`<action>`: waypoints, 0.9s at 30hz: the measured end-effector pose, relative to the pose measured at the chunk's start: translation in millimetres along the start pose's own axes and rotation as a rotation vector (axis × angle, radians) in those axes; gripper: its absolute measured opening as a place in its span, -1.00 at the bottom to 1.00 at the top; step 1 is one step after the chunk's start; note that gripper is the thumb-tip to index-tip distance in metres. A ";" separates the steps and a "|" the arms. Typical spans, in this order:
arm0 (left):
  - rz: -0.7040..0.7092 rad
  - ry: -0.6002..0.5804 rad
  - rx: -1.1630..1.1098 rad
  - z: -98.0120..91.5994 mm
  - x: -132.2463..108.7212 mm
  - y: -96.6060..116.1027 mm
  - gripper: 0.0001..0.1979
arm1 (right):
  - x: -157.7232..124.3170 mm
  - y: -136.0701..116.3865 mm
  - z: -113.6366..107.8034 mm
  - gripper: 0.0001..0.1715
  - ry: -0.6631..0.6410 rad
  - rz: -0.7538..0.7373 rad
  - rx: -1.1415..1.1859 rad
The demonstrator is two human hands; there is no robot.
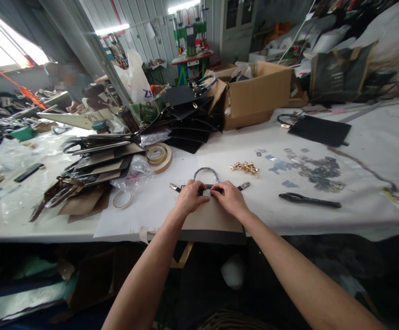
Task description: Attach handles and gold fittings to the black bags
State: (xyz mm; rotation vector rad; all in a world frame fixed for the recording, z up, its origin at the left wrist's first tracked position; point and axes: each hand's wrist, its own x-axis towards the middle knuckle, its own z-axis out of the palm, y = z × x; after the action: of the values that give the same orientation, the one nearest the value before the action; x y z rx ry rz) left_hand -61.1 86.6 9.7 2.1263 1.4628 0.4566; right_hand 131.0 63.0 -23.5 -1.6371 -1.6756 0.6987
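Left hand (188, 198): fingers curled narrow, pinching a thin black strap (206, 186) against the panel.
Right hand (228, 198): fingers also narrow on that strap, tips beside the left hand's.
Panel: a tan-and-black rectangular board panel (213, 222) lies under both hands on a white paper sheet (130, 224), its upper edge hidden by the fingers.
Beyond: a grey curved handle loop (205, 173), its ends hidden behind the hands; a pile of gold metal clasps (244, 168); black pliers (309, 200).

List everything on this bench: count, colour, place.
Tan card panel: 1, tan with black lower band, under the hands at the bench's front edge
Curved metal handle: 1, grey, just beyond the panel
Metal fittings: 1 pile, gold, right of the handle
Pliers: 1, black, right of the panel
Small metal pieces: many, grey, right side
Tape rolls: 2, tan, left of the panel
Brown panels: 1 stack, brown and black, left
Black panels: 1 stack, black, further back
Cardboard box: 1, brown, far side
Left hand: on the panel's top edge
Right hand: beside it, same edge
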 end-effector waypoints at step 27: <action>0.012 0.090 -0.129 11.9 -12.7 -14.0 -0.56 | -6.1 -5.6 -10.1 -0.74 -0.173 -0.055 0.259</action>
State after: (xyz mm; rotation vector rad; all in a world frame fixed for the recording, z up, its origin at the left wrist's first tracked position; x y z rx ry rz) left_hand -69.8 76.1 -7.9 2.0379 1.4296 0.6416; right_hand 135.2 55.7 -13.5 -1.3769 -1.6624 1.0094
